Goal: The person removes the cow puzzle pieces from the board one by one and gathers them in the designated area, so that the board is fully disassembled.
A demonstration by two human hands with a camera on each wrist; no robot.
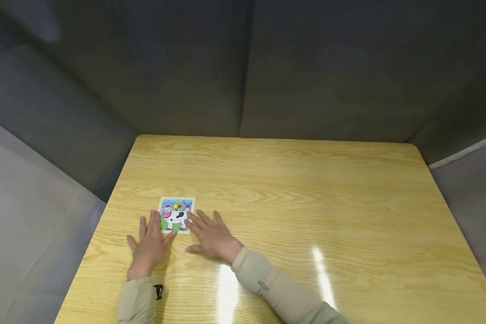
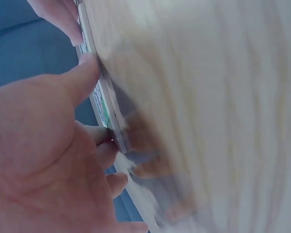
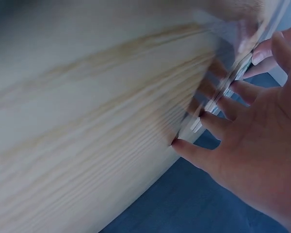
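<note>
A flat square cow picture puzzle with a pale border lies on the wooden table, left of the middle. My left hand is spread at its left side, fingers straight along that edge and thumb at the near edge. From the right, my right hand reaches over with its fingers spread, the fingertips on the puzzle's right edge. In the left wrist view the puzzle appears as a thin slab seen edge-on, with the left thumb on its rim. The right wrist view has the fingertips along the same slab, part of it hidden behind them.
The wooden table stretches far to the right, with bright reflections near its front. Dark grey cloth walls stand behind it and along both sides. A black buckle hangs by the left sleeve.
</note>
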